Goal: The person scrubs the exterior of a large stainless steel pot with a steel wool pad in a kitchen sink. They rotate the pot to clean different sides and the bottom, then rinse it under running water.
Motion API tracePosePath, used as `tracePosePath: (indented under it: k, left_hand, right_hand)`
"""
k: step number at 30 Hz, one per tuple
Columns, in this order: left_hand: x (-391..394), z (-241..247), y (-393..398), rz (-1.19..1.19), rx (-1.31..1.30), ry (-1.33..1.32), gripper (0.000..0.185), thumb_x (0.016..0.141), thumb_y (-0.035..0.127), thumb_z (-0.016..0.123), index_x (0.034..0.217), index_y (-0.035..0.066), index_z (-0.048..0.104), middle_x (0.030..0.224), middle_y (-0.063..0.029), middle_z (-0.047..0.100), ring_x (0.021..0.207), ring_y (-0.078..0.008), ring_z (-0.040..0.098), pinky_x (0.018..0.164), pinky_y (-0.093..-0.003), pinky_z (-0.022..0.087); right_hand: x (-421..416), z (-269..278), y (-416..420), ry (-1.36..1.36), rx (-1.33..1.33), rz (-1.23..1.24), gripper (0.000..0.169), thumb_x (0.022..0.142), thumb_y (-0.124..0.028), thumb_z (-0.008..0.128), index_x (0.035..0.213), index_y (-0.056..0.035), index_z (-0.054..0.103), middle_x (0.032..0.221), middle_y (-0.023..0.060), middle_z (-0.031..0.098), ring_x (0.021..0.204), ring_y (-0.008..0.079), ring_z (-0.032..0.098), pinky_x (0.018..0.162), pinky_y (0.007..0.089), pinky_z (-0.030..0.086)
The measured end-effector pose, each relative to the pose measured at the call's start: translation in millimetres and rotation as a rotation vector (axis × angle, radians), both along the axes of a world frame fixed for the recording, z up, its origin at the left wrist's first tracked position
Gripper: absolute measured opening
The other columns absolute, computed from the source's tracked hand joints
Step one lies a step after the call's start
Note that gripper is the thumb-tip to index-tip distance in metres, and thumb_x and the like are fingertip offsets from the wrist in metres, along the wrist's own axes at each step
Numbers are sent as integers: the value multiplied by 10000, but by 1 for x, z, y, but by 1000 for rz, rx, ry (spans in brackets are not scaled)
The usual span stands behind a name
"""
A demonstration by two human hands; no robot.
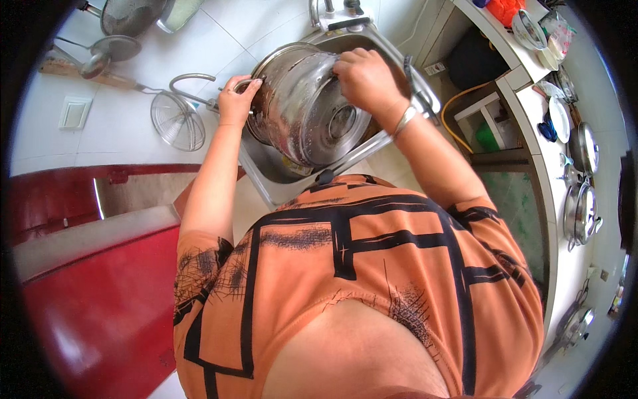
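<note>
A large wet stainless steel pot (294,95) lies tilted over a metal sink (264,174), its ringed base turned to the lower right. My left hand (238,99) grips the loop handle on the pot's left side, thumb over the metal. At the pot's upper right, my right hand (366,80) is curled against the wall near the base; its fingertips are partly hidden, and whether they hold a handle or a cloth cannot be told. A metal bangle (404,121) circles my right wrist.
A faucet (344,17) stands behind the sink. A wire strainer (178,121), a ladle (94,65) and pans hang on the tiled wall at left. Along the right, a white counter (553,199) bears lidded pots (580,212) and bowls. A yellow hose (456,107) curves below it.
</note>
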State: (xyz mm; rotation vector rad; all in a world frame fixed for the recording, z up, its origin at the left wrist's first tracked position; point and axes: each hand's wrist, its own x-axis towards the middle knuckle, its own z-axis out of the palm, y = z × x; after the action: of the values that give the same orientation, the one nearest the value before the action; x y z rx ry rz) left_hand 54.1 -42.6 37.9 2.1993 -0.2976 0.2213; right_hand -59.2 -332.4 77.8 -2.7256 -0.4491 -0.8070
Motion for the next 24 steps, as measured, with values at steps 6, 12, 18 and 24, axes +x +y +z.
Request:
tracePosePath:
  k: [6, 12, 18, 24]
  left_hand:
    - [-1, 2, -3, -14, -15, -6, 357, 765, 301, 781, 986, 39, 685, 897, -99, 715, 813, -152, 654, 769, -282, 506]
    - [-7, 8, -3, 2, 34, 13, 341, 778, 290, 770, 985, 30, 689, 909, -93, 701, 824, -147, 634, 773, -277, 499]
    - [-3, 4, -4, -2, 23, -10, 347, 777, 296, 771, 975, 24, 687, 887, -93, 697, 796, -146, 626, 757, -276, 499]
    - [0, 1, -3, -23, 0, -3, 340, 780, 283, 769, 975, 18, 684, 888, -86, 698, 798, -136, 627, 753, -274, 503]
  right_hand:
    - [12, -34, -30, 69, 38, -186, 82, 718, -122, 577, 724, -108, 658, 812, 46, 629, 857, 260, 598, 738, 392, 452]
    - [-7, -14, 2, -54, -17, -160, 60, 721, -109, 580, 732, -116, 638, 810, 41, 610, 848, 240, 587, 736, 380, 436]
    - [-4, -24, -18, 82, -117, -204, 98, 740, -107, 565, 764, -123, 658, 817, 46, 619, 865, 246, 591, 753, 390, 443]
    - [-6, -20, -22, 198, -156, -264, 102, 734, -114, 580, 779, -120, 672, 853, 50, 631, 892, 242, 594, 773, 382, 445]
